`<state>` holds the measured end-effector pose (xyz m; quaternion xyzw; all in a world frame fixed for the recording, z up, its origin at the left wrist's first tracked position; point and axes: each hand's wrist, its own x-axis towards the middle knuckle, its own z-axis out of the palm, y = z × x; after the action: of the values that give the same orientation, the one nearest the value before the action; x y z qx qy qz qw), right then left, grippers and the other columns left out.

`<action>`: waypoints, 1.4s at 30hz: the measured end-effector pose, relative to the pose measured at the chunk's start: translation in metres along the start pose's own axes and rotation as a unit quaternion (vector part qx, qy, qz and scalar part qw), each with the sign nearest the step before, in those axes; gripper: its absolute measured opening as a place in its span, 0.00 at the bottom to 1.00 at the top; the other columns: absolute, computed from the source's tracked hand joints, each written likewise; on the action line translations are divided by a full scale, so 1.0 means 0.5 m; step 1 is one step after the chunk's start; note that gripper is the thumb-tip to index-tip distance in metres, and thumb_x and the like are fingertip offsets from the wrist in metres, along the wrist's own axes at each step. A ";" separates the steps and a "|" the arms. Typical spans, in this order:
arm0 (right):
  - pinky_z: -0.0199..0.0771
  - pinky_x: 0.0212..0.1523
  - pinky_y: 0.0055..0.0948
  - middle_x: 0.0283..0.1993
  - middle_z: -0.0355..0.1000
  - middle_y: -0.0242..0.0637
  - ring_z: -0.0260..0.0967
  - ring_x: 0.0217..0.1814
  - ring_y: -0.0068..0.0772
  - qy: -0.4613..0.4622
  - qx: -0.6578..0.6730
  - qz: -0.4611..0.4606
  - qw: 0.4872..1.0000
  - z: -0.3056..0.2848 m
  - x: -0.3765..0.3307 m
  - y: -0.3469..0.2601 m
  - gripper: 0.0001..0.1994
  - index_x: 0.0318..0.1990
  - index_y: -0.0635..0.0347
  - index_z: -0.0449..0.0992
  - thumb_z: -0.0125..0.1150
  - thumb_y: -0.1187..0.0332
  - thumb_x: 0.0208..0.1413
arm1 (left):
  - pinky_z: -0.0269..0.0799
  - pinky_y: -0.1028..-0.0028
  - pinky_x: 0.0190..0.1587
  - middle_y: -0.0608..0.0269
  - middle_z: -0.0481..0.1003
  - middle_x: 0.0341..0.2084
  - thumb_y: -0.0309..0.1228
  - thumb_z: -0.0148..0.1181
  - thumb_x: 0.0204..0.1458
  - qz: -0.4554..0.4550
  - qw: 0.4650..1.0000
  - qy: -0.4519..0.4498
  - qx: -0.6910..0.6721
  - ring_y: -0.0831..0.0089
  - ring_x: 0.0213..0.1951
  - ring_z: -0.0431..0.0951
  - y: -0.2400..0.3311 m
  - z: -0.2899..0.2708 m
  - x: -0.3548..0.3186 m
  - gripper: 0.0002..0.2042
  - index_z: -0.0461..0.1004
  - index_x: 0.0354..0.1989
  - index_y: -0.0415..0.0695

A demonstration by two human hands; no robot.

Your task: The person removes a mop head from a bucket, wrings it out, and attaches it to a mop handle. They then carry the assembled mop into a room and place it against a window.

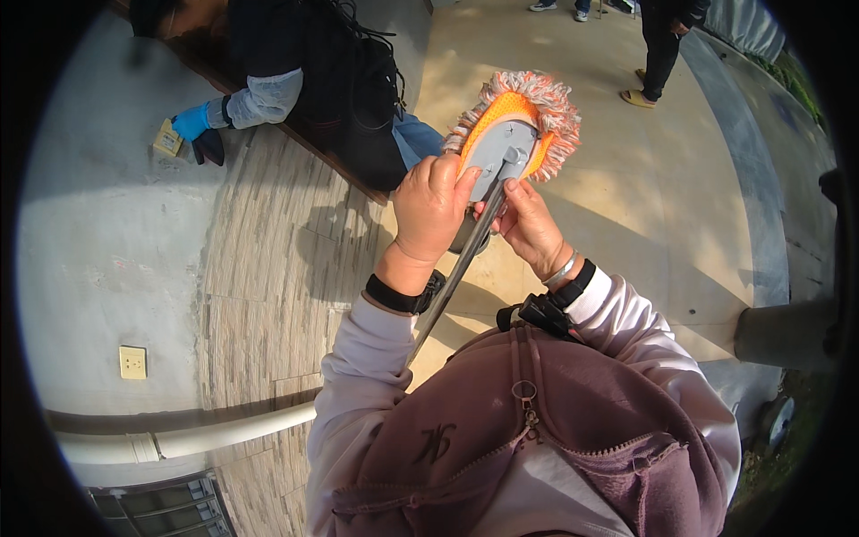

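Observation:
I hold up a mop with an oval head of shaggy white and orange strands (557, 112). An orange mesh band lines the inside of its pad, around a grey backing plate (512, 136). My left hand (428, 204) is closed on the near left edge of the head, its thumb on the plate. Close below the joint, my right hand (531, 224) pinches the grey pole (463, 259) between thumb and fingers. The pole slants down past my left wrist, and its lower end is hidden by my sleeve and clothing.
At upper left, a person in dark clothes (309, 72) reaches a blue-gloved hand (191, 122) to a yellowish wall box (167, 138). An outlet (133, 362) and a white pipe (233, 436) are on the left wall. Another person (660, 49) stands far right; a round post (787, 336) stands nearer.

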<state>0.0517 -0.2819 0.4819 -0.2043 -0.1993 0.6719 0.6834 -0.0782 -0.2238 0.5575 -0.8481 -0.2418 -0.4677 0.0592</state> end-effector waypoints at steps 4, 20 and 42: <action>0.73 0.41 0.31 0.40 0.67 0.39 0.69 0.36 0.32 0.036 0.007 0.010 0.999 -0.004 0.002 0.002 0.19 0.46 0.62 0.59 0.55 0.61 0.52 | 0.67 0.71 0.24 0.61 0.68 0.20 0.28 0.63 0.39 -0.013 0.998 -0.018 0.050 0.63 0.21 0.69 0.003 0.003 -0.023 0.13 0.65 0.32 0.41; 0.70 0.31 0.22 0.32 0.68 0.34 0.65 0.28 0.23 0.131 -0.044 -0.029 0.990 0.029 0.034 0.016 0.13 0.43 0.64 0.63 0.56 0.72 0.50 | 0.68 0.71 0.24 0.64 0.68 0.22 0.23 0.62 0.35 -0.046 0.998 0.038 0.031 0.67 0.24 0.71 0.031 0.041 -0.053 0.15 0.65 0.34 0.43; 0.67 0.32 0.23 0.41 0.69 0.38 0.62 0.28 0.20 0.025 -0.059 -0.014 0.998 0.056 0.010 -0.026 0.11 0.45 0.68 0.65 0.43 0.73 0.56 | 0.69 0.73 0.24 0.59 0.67 0.27 0.17 0.52 0.37 -0.241 0.956 0.126 -0.108 0.66 0.26 0.70 0.020 0.047 -0.048 0.11 0.66 0.31 0.41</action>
<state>0.0471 -0.2767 0.5124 -0.2588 -0.2242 0.6438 0.6843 -0.0659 -0.2334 0.5260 -0.7004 -0.3772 -0.5944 -0.1172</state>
